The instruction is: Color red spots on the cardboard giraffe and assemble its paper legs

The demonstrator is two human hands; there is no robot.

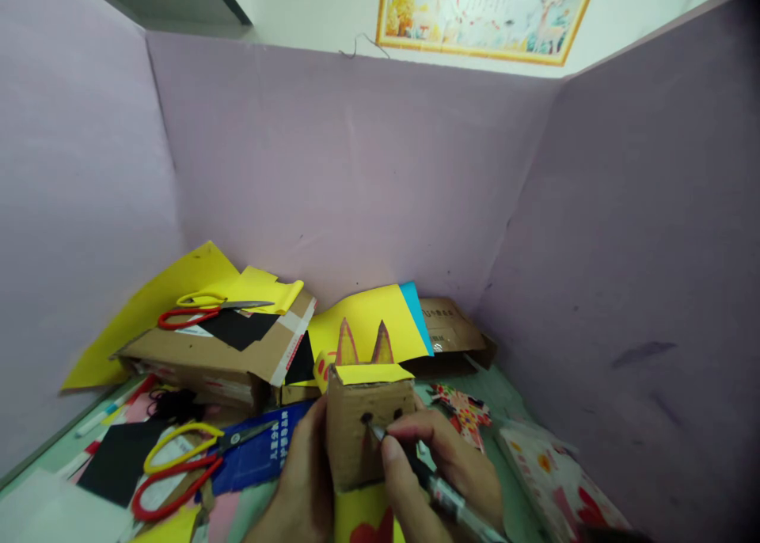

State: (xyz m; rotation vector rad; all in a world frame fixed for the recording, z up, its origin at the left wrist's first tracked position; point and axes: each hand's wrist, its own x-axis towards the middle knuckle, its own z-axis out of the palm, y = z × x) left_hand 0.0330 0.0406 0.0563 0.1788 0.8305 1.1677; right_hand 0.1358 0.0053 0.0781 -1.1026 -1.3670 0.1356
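Note:
A small cardboard box figure (350,460) with pointed yellow paper ears, two dark eye spots and a yellow top stands upright before me. Below its head is a yellow body with a red shape. My left hand (305,480) is closed around the box's left side, its fingers partly hidden behind it. In my right hand (442,464) a pen (442,491) is pinched, its tip at or very near the left eye spot. Fingers of the right hand rest close to the box's front.
Left lie scissors (178,464), black paper (122,456) and a blue packet (255,448). More scissors (207,309) rest on a cardboard box (195,353). Behind is yellow paper (368,317); patterned paper (466,416) and a plastic bag (558,480) lie right. Lilac panels (356,163) enclose the table.

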